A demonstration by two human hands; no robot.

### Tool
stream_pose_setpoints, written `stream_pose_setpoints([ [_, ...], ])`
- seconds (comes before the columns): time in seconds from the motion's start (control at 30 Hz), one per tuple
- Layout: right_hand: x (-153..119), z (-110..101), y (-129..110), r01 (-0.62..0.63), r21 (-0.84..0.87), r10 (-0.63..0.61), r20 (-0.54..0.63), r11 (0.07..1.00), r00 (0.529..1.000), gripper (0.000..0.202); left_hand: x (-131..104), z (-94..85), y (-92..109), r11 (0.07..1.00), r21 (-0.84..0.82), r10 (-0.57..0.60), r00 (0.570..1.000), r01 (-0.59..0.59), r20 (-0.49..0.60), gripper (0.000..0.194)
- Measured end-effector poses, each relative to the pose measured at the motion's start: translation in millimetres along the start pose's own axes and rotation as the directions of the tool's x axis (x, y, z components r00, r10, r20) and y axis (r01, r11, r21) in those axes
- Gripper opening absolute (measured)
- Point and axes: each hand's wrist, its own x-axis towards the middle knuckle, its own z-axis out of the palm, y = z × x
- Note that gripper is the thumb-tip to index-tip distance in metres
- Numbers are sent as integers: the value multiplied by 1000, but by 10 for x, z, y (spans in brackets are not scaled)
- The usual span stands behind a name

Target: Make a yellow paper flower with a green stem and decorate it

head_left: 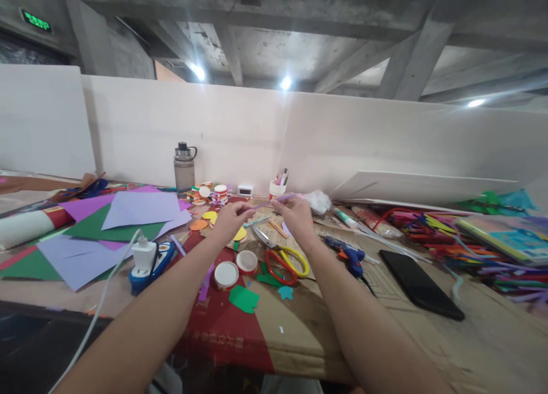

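Observation:
Above the middle of the table, a thin purple strip is stretched between my two hands. My left hand pinches its left end, and my right hand has closed fingers on the right part. Whether the strip is paper or something softer is too small to tell. Below the hands lie scissors with one red and one yellow handle loop. Two small round white-topped tubs sit left of the scissors. A green paper scrap and a blue cut-out are nearer to me.
Purple and green paper sheets, a blue power strip and a bottle are on the left. Toward the right are a blue glue gun, a black phone and colourful pipe cleaners. A pen cup stands behind.

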Motion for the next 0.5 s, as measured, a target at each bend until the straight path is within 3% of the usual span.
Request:
stream_pose_setpoints([
  [0.23, -11, 8, -63, 4, -41, -3, 31, 999, 1000, 21, -9, -6, 19, 1000, 11, -3, 1000, 3, 2, 26],
  [0.4, -91, 84, -133, 8, -32, -3, 183, 999, 983, 15, -12, 29, 10, 998, -28, 48, 998, -47, 27, 24],
  [0.5, -134, 125, -128, -12, -89, 30, 202, 996, 979, 15, -13, 43, 2, 997, -21, 72, 997, -71, 36, 24],
])
